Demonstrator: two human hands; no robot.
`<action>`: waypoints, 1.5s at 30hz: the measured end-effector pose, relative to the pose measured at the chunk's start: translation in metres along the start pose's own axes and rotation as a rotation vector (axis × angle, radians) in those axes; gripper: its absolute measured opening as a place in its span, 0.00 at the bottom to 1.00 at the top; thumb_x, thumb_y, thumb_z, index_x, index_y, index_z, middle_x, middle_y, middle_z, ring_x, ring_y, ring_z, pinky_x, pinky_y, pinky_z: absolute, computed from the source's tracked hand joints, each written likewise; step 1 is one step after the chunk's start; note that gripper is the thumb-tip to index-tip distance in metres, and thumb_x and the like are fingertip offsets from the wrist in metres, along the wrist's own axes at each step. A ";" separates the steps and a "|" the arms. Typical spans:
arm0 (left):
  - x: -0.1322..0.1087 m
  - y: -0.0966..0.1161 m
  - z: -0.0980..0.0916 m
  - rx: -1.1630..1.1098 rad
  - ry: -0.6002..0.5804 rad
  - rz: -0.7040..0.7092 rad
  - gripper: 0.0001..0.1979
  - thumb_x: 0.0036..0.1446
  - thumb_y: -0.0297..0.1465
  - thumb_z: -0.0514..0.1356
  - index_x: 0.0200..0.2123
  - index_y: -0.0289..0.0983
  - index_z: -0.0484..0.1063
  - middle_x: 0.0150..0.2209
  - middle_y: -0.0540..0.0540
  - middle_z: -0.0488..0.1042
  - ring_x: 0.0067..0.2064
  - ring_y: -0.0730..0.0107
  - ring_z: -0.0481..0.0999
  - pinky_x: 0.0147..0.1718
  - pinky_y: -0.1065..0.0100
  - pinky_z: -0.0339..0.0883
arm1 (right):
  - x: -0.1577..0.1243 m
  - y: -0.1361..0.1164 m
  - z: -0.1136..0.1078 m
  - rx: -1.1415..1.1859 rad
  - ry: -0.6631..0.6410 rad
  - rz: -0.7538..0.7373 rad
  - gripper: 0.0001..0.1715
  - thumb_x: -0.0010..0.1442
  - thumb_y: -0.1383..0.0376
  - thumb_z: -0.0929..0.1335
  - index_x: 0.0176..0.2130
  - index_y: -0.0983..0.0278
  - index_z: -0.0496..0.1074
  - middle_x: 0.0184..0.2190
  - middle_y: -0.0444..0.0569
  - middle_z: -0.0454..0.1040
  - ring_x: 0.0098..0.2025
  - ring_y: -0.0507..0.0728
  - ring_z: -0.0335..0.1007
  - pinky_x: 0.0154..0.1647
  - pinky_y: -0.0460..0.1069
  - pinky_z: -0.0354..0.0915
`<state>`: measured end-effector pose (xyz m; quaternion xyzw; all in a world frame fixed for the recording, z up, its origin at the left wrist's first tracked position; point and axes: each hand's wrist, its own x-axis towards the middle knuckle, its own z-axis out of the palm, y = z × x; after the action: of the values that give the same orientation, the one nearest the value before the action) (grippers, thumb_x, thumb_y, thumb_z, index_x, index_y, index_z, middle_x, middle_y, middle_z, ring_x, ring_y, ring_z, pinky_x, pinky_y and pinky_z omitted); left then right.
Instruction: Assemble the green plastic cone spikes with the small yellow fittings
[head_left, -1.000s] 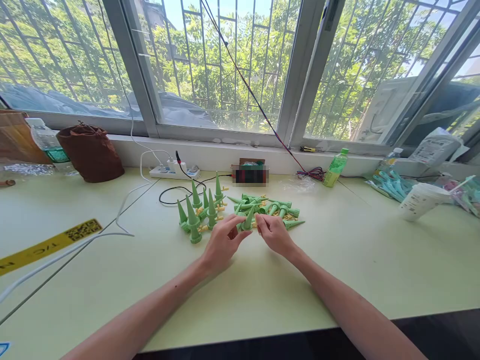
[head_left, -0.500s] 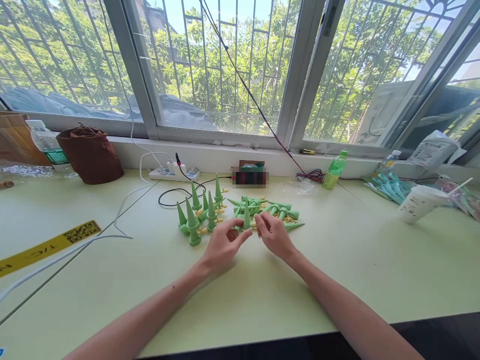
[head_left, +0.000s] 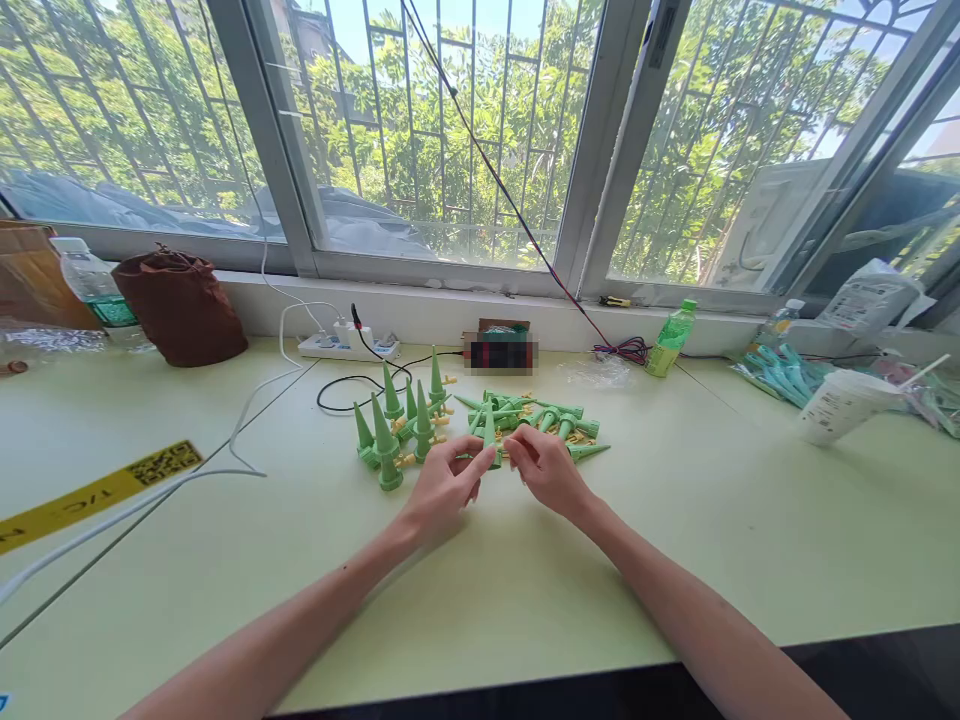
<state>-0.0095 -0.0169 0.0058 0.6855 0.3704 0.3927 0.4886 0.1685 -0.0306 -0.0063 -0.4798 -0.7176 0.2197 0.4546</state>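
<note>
1. Pale green table [head_left: 525,600]: front edge along the bottom of the view, far edge against a white window sill [head_left: 450,300].
2. Open tabletop between the front edge and the hands, and on the right as far as a white cup [head_left: 840,405] lying on its side.
3. On the left, a white cable [head_left: 150,490] and a yellow label strip [head_left: 97,492] across the surface.
4. Left hand [head_left: 439,495]: fingers loosely curled, thumb and forefinger pinched on the base of a green cone spike [head_left: 490,440], tip upward.
5. Right hand [head_left: 547,470]: half closed, fingertips at the same spike's base; gripping or only touching, unclear.
6. Spike above mid-table, just in front of a loose pile of green pieces [head_left: 551,415], with standing spikes [head_left: 394,430] close on its left.
</note>
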 end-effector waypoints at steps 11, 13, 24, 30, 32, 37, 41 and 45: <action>0.001 -0.003 0.000 0.001 0.012 0.005 0.17 0.54 0.43 0.62 0.38 0.36 0.68 0.17 0.56 0.63 0.17 0.78 0.62 0.16 0.75 0.55 | 0.000 0.005 0.004 -0.078 0.043 -0.035 0.23 0.68 0.54 0.58 0.24 0.61 0.54 0.17 0.39 0.55 0.20 0.50 0.48 0.23 0.46 0.49; 0.001 -0.006 0.000 -0.001 0.006 0.001 0.18 0.54 0.43 0.62 0.41 0.36 0.67 0.17 0.57 0.64 0.17 0.78 0.62 0.16 0.75 0.56 | 0.000 0.005 0.005 -0.079 0.053 -0.033 0.24 0.68 0.54 0.58 0.24 0.61 0.56 0.17 0.39 0.57 0.20 0.49 0.49 0.24 0.46 0.50; 0.003 -0.013 0.000 0.005 0.021 0.029 0.21 0.55 0.42 0.63 0.48 0.37 0.69 0.17 0.56 0.65 0.17 0.76 0.64 0.15 0.75 0.60 | 0.001 -0.001 0.007 0.000 0.054 0.031 0.25 0.68 0.53 0.57 0.23 0.62 0.61 0.15 0.40 0.58 0.20 0.50 0.54 0.24 0.46 0.52; 0.003 -0.009 0.002 -0.001 0.084 0.062 0.19 0.58 0.45 0.58 0.47 0.41 0.65 0.40 0.47 0.72 0.18 0.80 0.68 0.13 0.74 0.60 | 0.002 0.005 0.005 -0.009 0.125 0.005 0.24 0.68 0.53 0.58 0.24 0.62 0.57 0.18 0.39 0.57 0.21 0.49 0.50 0.24 0.46 0.49; 0.004 -0.009 0.002 -0.022 0.089 0.056 0.18 0.60 0.46 0.56 0.46 0.40 0.64 0.37 0.49 0.71 0.17 0.80 0.67 0.13 0.75 0.59 | 0.002 0.005 0.004 -0.025 0.122 -0.003 0.23 0.68 0.54 0.58 0.24 0.62 0.57 0.18 0.40 0.58 0.21 0.49 0.51 0.24 0.46 0.49; 0.005 -0.009 0.002 -0.066 0.014 0.027 0.17 0.63 0.46 0.52 0.44 0.39 0.62 0.25 0.54 0.69 0.15 0.79 0.64 0.12 0.75 0.56 | 0.000 0.005 0.004 -0.070 0.051 -0.074 0.22 0.69 0.57 0.58 0.25 0.62 0.58 0.19 0.40 0.60 0.22 0.50 0.52 0.26 0.46 0.51; 0.005 -0.008 0.002 -0.107 -0.014 0.011 0.17 0.62 0.46 0.53 0.43 0.38 0.61 0.24 0.54 0.69 0.16 0.78 0.65 0.14 0.75 0.58 | -0.002 0.006 0.006 -0.055 0.033 -0.078 0.21 0.68 0.57 0.58 0.25 0.62 0.58 0.19 0.40 0.60 0.22 0.50 0.53 0.27 0.46 0.52; 0.005 -0.006 0.002 -0.127 -0.044 0.005 0.16 0.62 0.45 0.54 0.43 0.39 0.61 0.25 0.54 0.69 0.16 0.78 0.66 0.15 0.75 0.58 | -0.002 0.008 0.007 -0.053 0.050 -0.059 0.21 0.68 0.57 0.58 0.25 0.62 0.57 0.19 0.39 0.57 0.22 0.50 0.50 0.25 0.46 0.50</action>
<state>-0.0069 -0.0118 0.0000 0.6626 0.3318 0.4015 0.5382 0.1667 -0.0276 -0.0166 -0.4757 -0.7253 0.1752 0.4658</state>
